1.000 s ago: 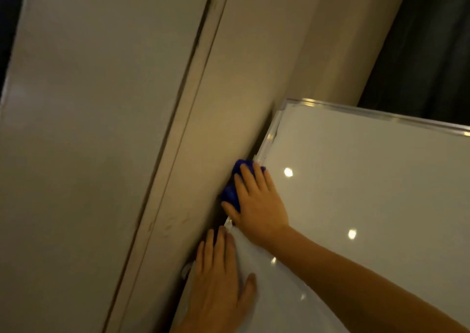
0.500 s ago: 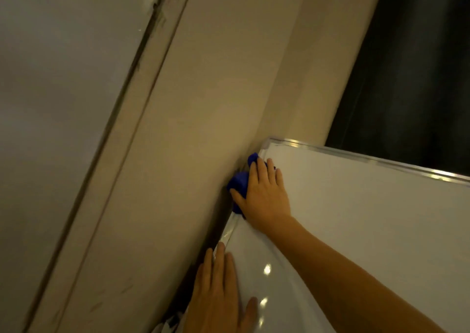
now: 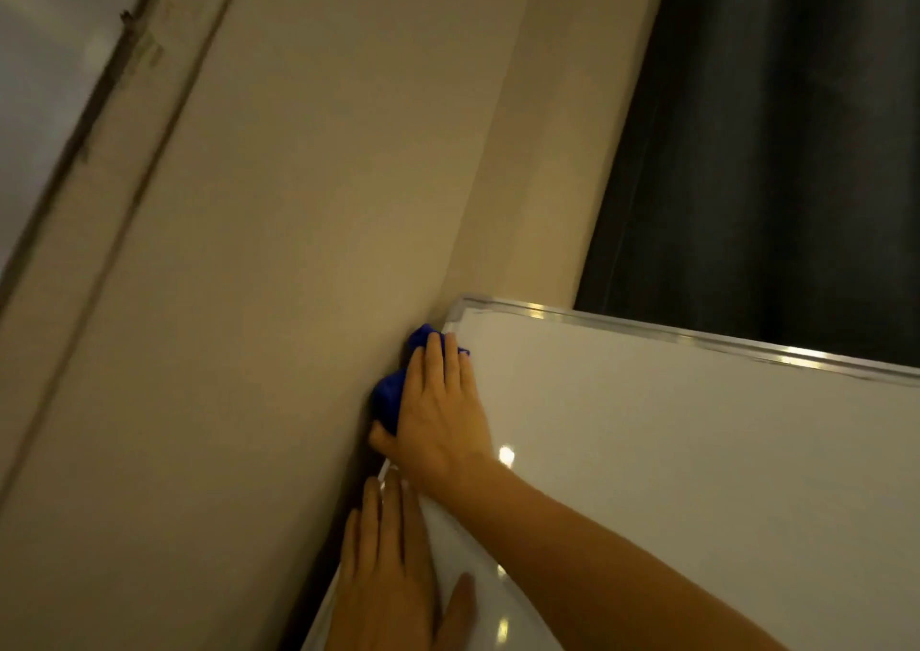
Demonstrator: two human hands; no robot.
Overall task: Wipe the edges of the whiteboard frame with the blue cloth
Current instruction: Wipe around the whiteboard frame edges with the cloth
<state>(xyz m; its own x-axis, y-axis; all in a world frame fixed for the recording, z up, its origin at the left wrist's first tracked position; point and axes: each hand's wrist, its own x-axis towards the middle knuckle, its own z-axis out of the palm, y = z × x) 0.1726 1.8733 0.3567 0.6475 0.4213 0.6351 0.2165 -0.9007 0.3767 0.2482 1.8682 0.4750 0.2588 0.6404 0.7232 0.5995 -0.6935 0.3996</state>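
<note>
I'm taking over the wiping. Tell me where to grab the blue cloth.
Take the bunched part of the blue cloth bulging out left of the right hand, coming in from the wall side. The rest is pinned under the palm against the whiteboard frame.

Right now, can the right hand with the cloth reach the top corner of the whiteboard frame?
Probably yes. The right hand presses the blue cloth on the side edge just below the top corner of the frame, and nothing lies between them. The left hand rests lower.
</note>
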